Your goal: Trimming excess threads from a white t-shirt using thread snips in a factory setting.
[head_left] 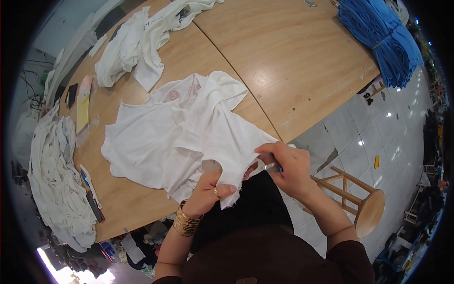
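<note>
While left hand (206, 192) grips white garment (146, 137), clear sleeve (82, 139) apparently holds yellow sheet (83, 112).

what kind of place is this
Probably a garment workshop: white garment pieces lie on a large wooden table, with a bundle of blue fabric at its far right and a heap of white cloth at left.

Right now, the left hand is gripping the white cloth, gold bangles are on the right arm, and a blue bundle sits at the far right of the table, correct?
No: the head view shows the gold bangles on the left arm. Otherwise yes: the left hand grips the white cloth, and the blue bundle sits at the far right of the table.
</note>
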`<action>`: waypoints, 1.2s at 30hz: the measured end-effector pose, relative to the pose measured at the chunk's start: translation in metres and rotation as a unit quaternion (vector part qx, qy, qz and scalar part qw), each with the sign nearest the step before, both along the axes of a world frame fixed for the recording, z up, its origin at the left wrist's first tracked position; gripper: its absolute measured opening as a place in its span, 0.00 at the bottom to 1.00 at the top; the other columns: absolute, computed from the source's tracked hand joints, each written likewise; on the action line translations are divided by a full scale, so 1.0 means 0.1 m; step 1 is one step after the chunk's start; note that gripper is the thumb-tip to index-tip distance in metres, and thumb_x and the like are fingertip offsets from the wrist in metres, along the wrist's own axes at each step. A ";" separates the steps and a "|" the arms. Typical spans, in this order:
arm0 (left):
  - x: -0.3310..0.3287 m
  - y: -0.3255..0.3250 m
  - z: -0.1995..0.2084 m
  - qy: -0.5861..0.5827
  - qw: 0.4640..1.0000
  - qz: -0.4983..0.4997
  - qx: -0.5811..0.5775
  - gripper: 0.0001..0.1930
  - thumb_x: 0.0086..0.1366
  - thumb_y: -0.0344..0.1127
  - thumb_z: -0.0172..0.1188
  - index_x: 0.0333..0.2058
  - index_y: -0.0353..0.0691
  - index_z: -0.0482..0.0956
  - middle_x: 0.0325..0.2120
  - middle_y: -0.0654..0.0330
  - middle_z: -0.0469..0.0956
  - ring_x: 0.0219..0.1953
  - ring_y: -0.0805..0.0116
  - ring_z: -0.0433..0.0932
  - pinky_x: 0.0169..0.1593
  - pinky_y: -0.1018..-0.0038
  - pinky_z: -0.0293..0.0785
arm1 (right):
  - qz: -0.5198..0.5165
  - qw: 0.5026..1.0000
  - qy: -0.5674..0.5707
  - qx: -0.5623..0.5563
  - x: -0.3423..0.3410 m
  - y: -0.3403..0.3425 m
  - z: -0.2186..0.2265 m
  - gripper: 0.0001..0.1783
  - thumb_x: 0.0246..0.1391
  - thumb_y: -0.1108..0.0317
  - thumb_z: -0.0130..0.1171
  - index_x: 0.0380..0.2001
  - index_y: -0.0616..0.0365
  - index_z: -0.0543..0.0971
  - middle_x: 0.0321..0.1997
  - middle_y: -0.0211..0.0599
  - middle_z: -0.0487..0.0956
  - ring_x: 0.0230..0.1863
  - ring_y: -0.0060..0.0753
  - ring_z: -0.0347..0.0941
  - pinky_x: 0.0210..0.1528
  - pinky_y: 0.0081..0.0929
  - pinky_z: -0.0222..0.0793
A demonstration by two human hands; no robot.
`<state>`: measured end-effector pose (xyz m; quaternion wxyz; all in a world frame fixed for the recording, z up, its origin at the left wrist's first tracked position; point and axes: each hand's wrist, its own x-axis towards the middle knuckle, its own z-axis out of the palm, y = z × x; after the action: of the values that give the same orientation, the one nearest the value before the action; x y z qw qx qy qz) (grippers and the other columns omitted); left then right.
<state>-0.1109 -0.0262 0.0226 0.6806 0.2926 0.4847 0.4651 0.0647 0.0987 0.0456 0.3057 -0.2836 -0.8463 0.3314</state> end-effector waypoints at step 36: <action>0.13 0.10 0.22 0.012 0.991 0.132 0.034 0.23 0.51 0.29 0.53 0.47 0.26 0.65 0.45 0.47 0.69 0.50 0.48 0.68 0.54 0.61 0.64 | 0.121 0.945 -0.105 -0.284 0.13 -0.26 0.38 0.08 0.55 0.65 0.47 0.33 0.58 0.68 0.21 0.48 0.73 0.24 0.53 0.70 0.25 0.39 0.64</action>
<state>-0.0975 -0.0161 0.0443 0.5969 0.2548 0.5109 0.5637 0.0775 0.0730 0.0837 0.0798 -0.2875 -0.7724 0.5607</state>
